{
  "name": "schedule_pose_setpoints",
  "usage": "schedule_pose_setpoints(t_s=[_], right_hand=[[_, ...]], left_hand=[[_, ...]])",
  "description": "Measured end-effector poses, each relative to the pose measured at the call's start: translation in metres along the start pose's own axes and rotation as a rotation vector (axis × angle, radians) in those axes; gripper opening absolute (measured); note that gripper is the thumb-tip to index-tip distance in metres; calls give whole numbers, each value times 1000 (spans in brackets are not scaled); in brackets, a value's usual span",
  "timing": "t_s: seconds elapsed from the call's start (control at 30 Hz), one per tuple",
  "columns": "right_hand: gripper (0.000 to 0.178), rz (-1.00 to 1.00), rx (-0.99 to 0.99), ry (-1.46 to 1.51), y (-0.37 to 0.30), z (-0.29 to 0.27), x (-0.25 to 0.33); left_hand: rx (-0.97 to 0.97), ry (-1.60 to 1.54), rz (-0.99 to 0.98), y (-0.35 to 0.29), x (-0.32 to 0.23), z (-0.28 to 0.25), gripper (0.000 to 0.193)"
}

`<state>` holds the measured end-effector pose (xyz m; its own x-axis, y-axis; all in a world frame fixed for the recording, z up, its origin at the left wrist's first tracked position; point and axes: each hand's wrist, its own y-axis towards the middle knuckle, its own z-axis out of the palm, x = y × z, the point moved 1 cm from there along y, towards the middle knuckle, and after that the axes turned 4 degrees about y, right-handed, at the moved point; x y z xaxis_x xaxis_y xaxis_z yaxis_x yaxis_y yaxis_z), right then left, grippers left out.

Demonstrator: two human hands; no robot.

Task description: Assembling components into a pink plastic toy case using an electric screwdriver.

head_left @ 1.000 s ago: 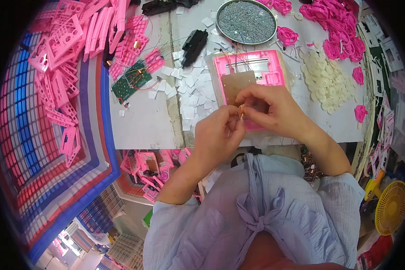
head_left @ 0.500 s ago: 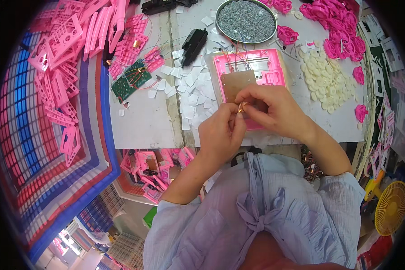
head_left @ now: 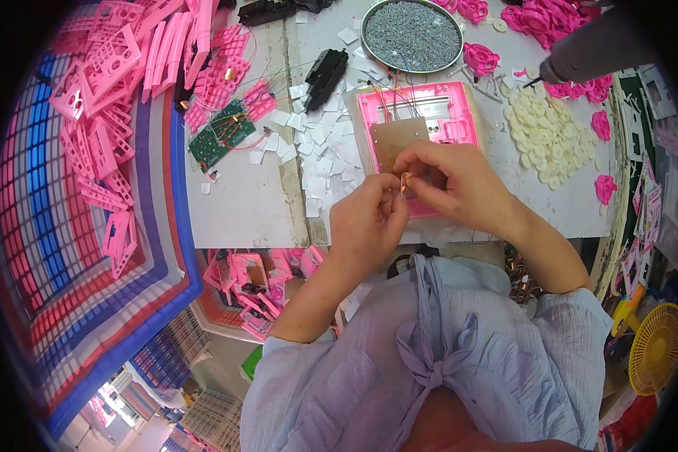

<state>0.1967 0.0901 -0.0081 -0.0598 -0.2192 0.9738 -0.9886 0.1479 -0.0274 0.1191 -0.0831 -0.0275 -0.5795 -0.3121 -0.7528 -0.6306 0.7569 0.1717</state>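
Note:
A small shiny gold-coloured metal piece [head_left: 406, 181] is pinched in the fingertips of my right hand [head_left: 471, 184]. My left hand [head_left: 365, 222] meets it from the other side, its fingers closed on the same piece; the exact grip is partly hidden. Just below the hands lies a pink plastic housing [head_left: 468, 124], its open side up, on the table. Over its left part rests a brown rectangular board [head_left: 396, 142], with several thin coloured wires [head_left: 403, 98] running up from behind it.
An electric screwdriver [head_left: 591, 51] hangs at the upper right. A round tray [head_left: 364, 47] of screws stands at the back. White discs [head_left: 546, 135], pink parts [head_left: 603, 190], paper squares [head_left: 325, 151], a black part [head_left: 325, 79] and a green circuit board [head_left: 222, 134] surround the housing.
The electric screwdriver has come into view at the upper right. My left hand has shifted slightly left, and its thumb has drawn back a little from the metal piece. The housing stays put.

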Motion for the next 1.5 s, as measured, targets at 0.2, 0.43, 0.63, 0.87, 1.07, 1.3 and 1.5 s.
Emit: schedule_pose_setpoints(t_s=[0.2,0.43,0.63,0.87,1.07,1.3,1.5], right_hand=[[17,35,-19,4,1,-1,4],[18,1,-8,-23,1,0,1],[17,-20,-10,-24,-1,1,-3],[18,-269,-227,-330,-13,11,1],[23,-188,-279,-131,-30,23,8],[18,-240,-339,-152,-28,21,-2],[20,-427,-229,-270,-30,20,-8]], left_hand=[[26,-78,-52,0,1,1,16],[46,-197,-182,-4,1,2,9],[53,-239,-208,-2,-1,0,6],[198,-405,-381,-5,6,-7,7],[167,-618,-428,-7,1,-2,13],[185,-501,-371,-3,1,-5,12],[345,-511,-440,17,7,-16,16]])
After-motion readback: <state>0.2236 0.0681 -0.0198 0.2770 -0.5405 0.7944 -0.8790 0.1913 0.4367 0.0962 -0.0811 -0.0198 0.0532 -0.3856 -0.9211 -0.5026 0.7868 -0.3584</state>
